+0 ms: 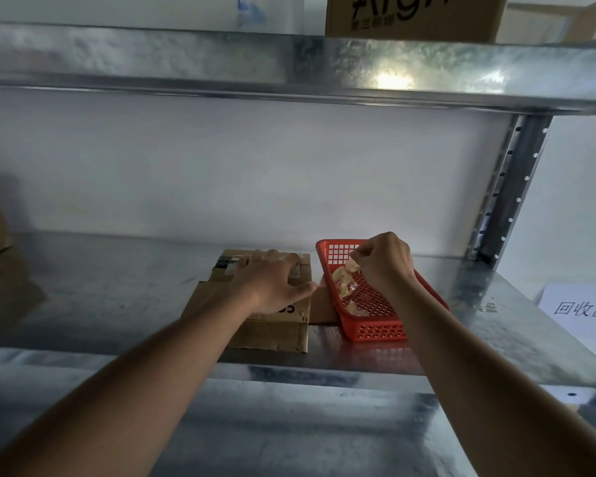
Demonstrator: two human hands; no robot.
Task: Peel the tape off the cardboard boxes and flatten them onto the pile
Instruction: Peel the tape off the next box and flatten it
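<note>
**Pressing cardboard, binning tape**

Pressing down with fingers spread flat, the left hand (pixel 272 282) pins the flattened cardboard pile (pixel 255 304) on the shelf (pixel 117 287). Just right, the right hand (pixel 384 261) pinches a wad of peeled tape (pixel 350 266) over the red basket (pixel 375 304). Sticky tape may cling to fingers and drag the basket, which overlaps the pile.

a galvanised metal shelf (pixel 117 290) spans the view, with a second shiny metal shelf (pixel 221 60) overhead. a perforated steel upright post (pixel 511 191) rises at the right against a plain white wall (pixel 238 173). a red perforated plastic basket (pixel 375 325) sits tilted on the lower shelf. a white paper sign (pixel 580 309) with black chinese characters lies at the far right. a pale blue object (pixel 252 8), perhaps a bottle, stands blurred on top.
</note>
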